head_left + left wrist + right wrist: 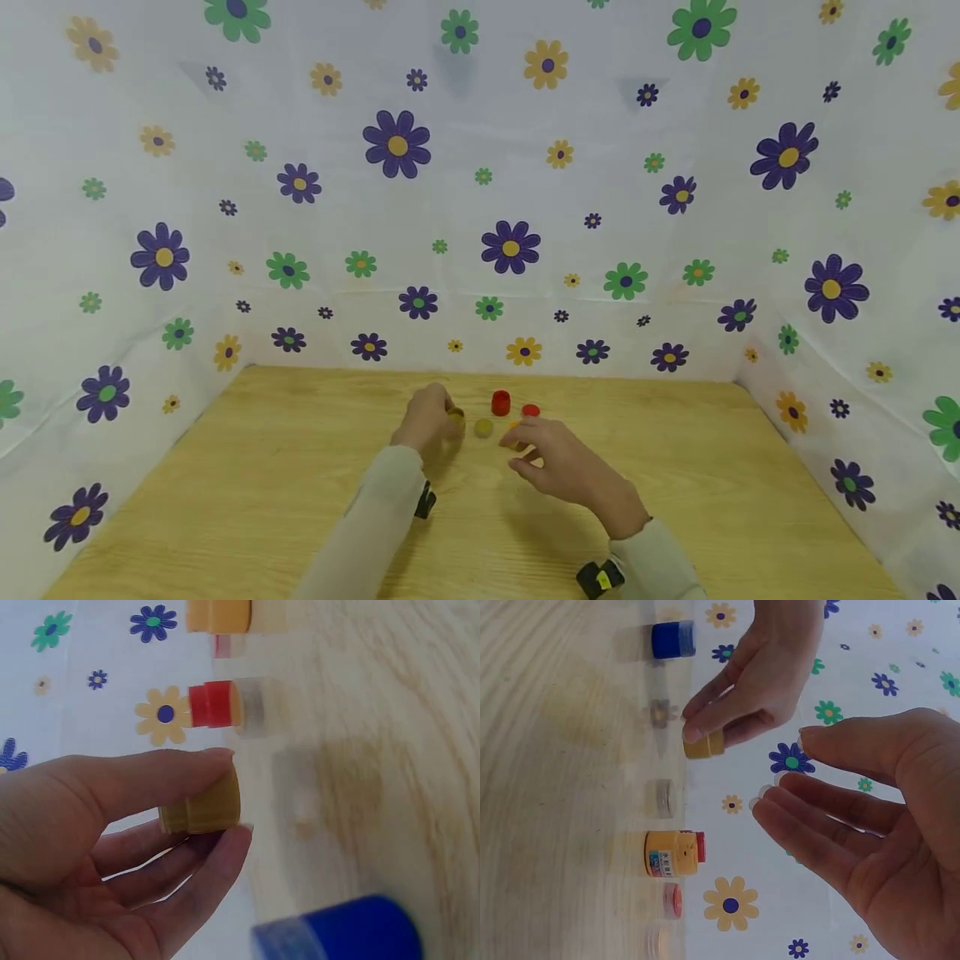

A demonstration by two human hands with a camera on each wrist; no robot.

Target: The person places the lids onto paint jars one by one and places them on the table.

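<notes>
My left hand point(426, 415) pinches a small ochre paint pot point(204, 806) between thumb and fingers, holding it a little above the table. No clear lid shows on this pot. A round lid point(483, 427) lies on the table between the hands. The right hand point(561, 463) hovers right of that lid with fingers loosely bent and nothing between them. Partly hidden behind it in the head view is a yellow-orange paint pot point(667, 853) with a printed label. Farther back stand a red paint pot point(501, 403) and a flat red lid point(531, 410).
A blue paint pot point(673, 640) with a whitish lid stands beside the left hand, hidden in the head view. Another pale lid point(658, 941) lies near the red one. Flower-printed cloth walls point(510, 167) enclose the wooden table point(262, 492) at the back and sides.
</notes>
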